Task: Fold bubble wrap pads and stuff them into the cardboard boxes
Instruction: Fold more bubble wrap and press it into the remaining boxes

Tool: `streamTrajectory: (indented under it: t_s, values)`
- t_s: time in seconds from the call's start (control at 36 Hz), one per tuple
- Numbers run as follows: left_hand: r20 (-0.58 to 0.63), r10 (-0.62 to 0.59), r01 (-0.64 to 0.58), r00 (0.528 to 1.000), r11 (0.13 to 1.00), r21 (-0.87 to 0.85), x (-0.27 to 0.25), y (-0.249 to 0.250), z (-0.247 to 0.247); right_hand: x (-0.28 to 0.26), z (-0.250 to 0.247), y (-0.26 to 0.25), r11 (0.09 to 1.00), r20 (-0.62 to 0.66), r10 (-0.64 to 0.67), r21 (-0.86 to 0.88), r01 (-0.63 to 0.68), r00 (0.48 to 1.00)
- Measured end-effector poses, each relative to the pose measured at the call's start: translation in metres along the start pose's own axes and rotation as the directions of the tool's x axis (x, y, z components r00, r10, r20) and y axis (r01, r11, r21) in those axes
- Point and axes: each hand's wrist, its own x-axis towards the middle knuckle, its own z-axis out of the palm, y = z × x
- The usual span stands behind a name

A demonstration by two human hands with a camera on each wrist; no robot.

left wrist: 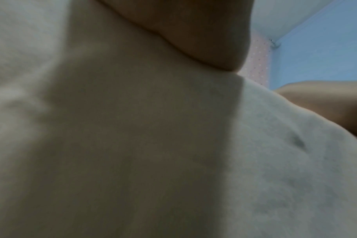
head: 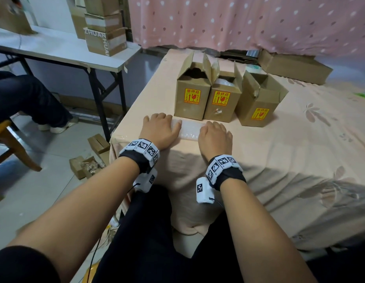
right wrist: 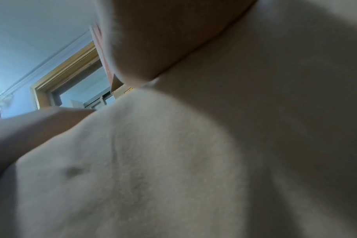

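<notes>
A folded bubble wrap pad (head: 189,130) lies on the peach sheet (head: 279,150), just in front of three open cardboard boxes with yellow fragile labels. My left hand (head: 160,127) covers the pad's left end, with its fingers bent over the far edge and its thumb on top. My right hand (head: 215,133) holds the right end the same way. The left box (head: 190,103) looks dark inside, the middle box (head: 222,105) shows whitish wrap at its mouth, and the right box (head: 259,107) stands slightly turned. Both wrist views show only a palm heel (left wrist: 183,32) against blurred sheet (right wrist: 153,161).
A white folding table (head: 65,52) with stacked cartons (head: 105,27) stands at the left, and a seated person's leg (head: 28,97) is below it. Small boxes (head: 89,164) lie on the floor. A flat carton (head: 294,66) sits at the back right under a pink curtain (head: 238,21).
</notes>
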Motion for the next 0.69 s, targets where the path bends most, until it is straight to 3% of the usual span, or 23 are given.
streamTrajectory:
  t_s: [0.11,0.25,0.36,0.47,0.56,0.61,0.69]
  values:
    - [0.052,0.082,-0.083,0.995,0.996,0.027,0.0004,0.0014,0.0008,-0.0027,-0.0009,-0.0026,0.997,0.025,-0.039,-0.067,0.041,0.999]
    - [0.027,0.330,-0.331,0.944,0.940,0.085,-0.0037,0.0036,-0.0015,-0.0048,-0.0020,-0.0059,0.955,0.100,-0.257,-0.122,0.269,0.961]
    - [0.032,0.243,-0.244,0.970,0.969,0.042,-0.0018,0.0015,0.0001,-0.0047,-0.0013,-0.0048,0.952,0.094,-0.283,-0.093,0.291,0.955]
    - [-0.023,0.078,-0.079,0.997,0.995,-0.059,-0.0026,0.0018,-0.0017,-0.0012,-0.0009,-0.0017,0.995,0.038,-0.090,0.034,0.089,0.995]
    - [-0.067,-0.008,0.001,0.998,0.996,-0.094,-0.0032,0.0012,-0.0040,0.0011,-0.0015,0.0004,0.999,-0.019,-0.013,0.030,0.014,1.000]
    - [-0.086,-0.004,-0.006,0.996,0.992,-0.123,-0.0043,0.0012,-0.0047,0.0006,-0.0015,-0.0001,1.000,-0.021,-0.003,0.022,0.004,1.000]
    - [-0.057,0.137,-0.140,0.989,0.989,-0.053,-0.0058,0.0038,-0.0032,-0.0023,-0.0023,-0.0025,0.999,0.019,-0.048,-0.016,0.049,0.999]
